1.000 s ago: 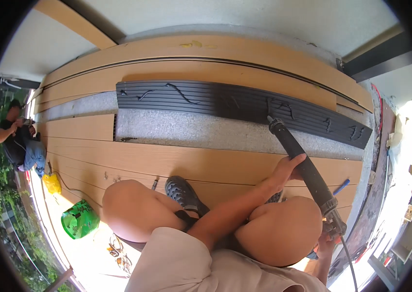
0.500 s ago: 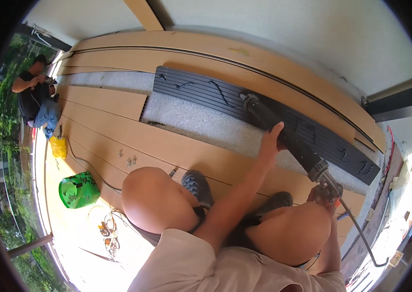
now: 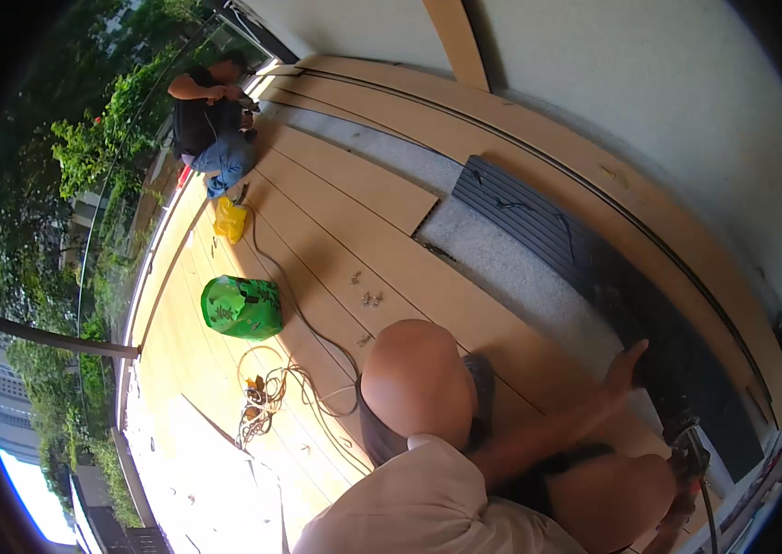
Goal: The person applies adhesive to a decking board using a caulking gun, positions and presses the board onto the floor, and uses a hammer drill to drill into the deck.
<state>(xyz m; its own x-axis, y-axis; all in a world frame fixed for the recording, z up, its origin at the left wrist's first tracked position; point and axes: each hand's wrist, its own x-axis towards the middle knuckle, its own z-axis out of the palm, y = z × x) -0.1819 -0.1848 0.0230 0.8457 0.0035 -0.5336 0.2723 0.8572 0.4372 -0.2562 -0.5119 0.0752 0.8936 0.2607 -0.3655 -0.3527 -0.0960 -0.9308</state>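
A black-barrelled caulking gun (image 3: 663,380) lies across my front at the right. My left hand (image 3: 629,366) supports its barrel from the near side, the thumb raised along it. Low at the right edge, my right hand (image 3: 686,475) grips the handle end, partly in shadow, with the bent metal rod running down past it. Beneath the gun is a dark grey grooved board (image 3: 511,210), laid along the gap in the decking. Thin black squiggles of adhesive (image 3: 564,235) mark its far end. The gun's nozzle is lost against the dark board.
Tan deck boards (image 3: 335,231) flank a bare concrete strip (image 3: 502,277). Small metal clips (image 3: 370,300), a green bag (image 3: 243,307), tangled cords (image 3: 266,397) and a yellow bag (image 3: 230,220) lie leftward. A co-worker (image 3: 211,125) crouches far left, near a railing post (image 3: 58,342). A wall (image 3: 631,102) stands right.
The view has swung left, so the board, gun and both hands now appear farther right and lower. Both hands keep their hold on the gun.
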